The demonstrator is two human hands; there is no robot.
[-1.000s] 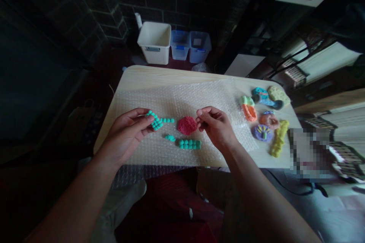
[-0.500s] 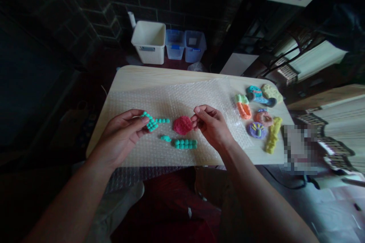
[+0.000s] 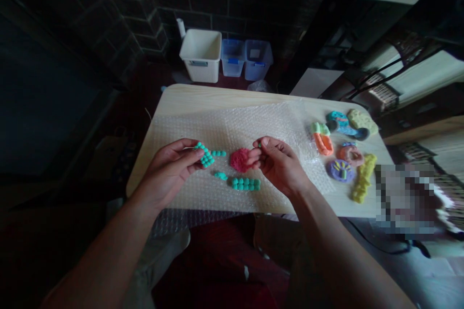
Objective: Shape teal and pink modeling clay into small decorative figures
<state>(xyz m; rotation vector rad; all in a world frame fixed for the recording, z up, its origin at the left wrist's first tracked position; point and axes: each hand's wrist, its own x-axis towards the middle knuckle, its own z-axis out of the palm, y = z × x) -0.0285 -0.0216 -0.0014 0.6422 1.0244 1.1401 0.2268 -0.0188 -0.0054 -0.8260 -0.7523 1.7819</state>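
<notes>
My left hand (image 3: 170,166) pinches a green clay piece (image 3: 207,158) made of many small balls pressed together. My right hand (image 3: 277,161) has thumb and forefinger together around a tiny green clay bit (image 3: 259,145), mostly hidden by the fingertips. Its other fingers reach over the right side of a red clay lump (image 3: 239,161). Between the hands lies a short row of green clay balls (image 3: 219,153). Nearer to me are a small uneven green clay lump (image 3: 221,175) and a double row of green clay balls (image 3: 246,184).
Bubble wrap (image 3: 268,123) covers much of the wooden table (image 3: 195,99). At the right stand several clay models, among them a purple disc (image 3: 340,171), a yellow bar (image 3: 364,178) and an orange hollow shape (image 3: 324,145). Beyond the table are a white bin (image 3: 201,55) and two clear bins (image 3: 258,60).
My right hand's fingers have shifted over the red lump, and a green bit now shows at its fingertips. My left hand keeps its hold. The view swung slightly left-right.
</notes>
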